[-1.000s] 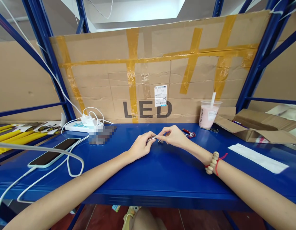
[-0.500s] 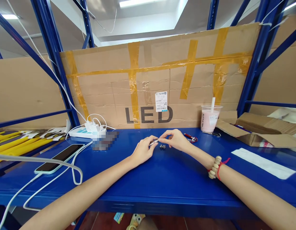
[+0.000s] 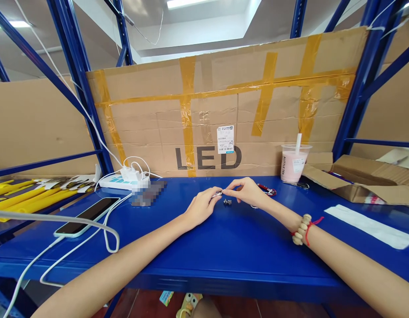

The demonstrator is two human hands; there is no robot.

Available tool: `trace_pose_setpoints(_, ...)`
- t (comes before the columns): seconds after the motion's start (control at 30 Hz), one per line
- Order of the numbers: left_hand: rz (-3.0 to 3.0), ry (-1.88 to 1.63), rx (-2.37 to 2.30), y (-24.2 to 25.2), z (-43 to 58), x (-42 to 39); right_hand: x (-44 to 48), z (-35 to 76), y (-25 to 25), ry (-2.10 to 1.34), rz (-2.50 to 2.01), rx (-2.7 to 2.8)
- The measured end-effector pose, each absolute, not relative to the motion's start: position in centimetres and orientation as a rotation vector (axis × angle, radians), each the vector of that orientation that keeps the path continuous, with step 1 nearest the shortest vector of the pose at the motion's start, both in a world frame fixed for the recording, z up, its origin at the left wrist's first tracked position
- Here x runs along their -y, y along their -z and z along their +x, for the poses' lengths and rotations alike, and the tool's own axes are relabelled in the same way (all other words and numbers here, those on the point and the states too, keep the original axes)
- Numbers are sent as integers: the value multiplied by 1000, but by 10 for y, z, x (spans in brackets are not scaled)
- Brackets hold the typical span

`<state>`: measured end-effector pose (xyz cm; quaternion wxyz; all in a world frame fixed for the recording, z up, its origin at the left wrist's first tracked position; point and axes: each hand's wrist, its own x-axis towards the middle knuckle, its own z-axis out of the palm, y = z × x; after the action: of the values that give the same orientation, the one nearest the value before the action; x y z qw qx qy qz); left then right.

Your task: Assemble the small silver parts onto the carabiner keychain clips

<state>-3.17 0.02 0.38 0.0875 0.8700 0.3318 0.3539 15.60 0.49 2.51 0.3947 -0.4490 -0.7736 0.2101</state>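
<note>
My left hand (image 3: 201, 206) is closed on a small, slim, silvery metal piece (image 3: 217, 194), too small to identify further. From the other side, my right hand (image 3: 245, 191) pinches with thumb and index finger at the piece's right end. What those fingertips hold, if anything, is too small to make out. Several small metal parts (image 3: 227, 202) lie on the blue tabletop (image 3: 204, 247) just below the gap between my hands. Behind my right wrist, a red and silver object (image 3: 268, 190) lies partly hidden.
A drink cup (image 3: 293, 163) with a straw stands at the back right, beside an open cardboard box (image 3: 359, 181) and a white paper strip (image 3: 369, 225). To the left are a phone (image 3: 87, 216), white cables and a power strip (image 3: 114, 181). Cardboard (image 3: 151, 128) closes the back.
The view has shifted slightly, so everything sits a little further right. My left fingers now cover more of the metal piece, while both hands stay close together.
</note>
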Motion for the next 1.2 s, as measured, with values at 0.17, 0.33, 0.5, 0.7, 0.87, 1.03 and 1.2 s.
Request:
trace_pose_setpoints(0.17,2596,-1072,-858,-1,-32,-3,-12,161,-20,-544,-1148,1993)
trace_pose_setpoints(0.33,2543,-1009,-828,-3,-32,0,-13,163,-20,-542,-1171,2050)
trace_pose_setpoints(0.5,2510,-976,-773,-2,-32,2,-8,161,-22,-618,-1139,2152)
trace_pose_setpoints(0.7,2521,-1016,-743,1,-33,0,-3,157,-21,-603,-1048,2270)
trace_pose_setpoints(0.87,2492,-1086,-748,0,-34,-1,4,152,-24,-483,-1072,2276)
trace_pose_setpoints(1.03,2469,-1157,-775,0,-34,0,11,145,-27,-623,-1126,2168)
trace_pose_setpoints(1.2,2474,-1206,-800,1,-33,-2,8,141,-25,-802,-1120,2048)
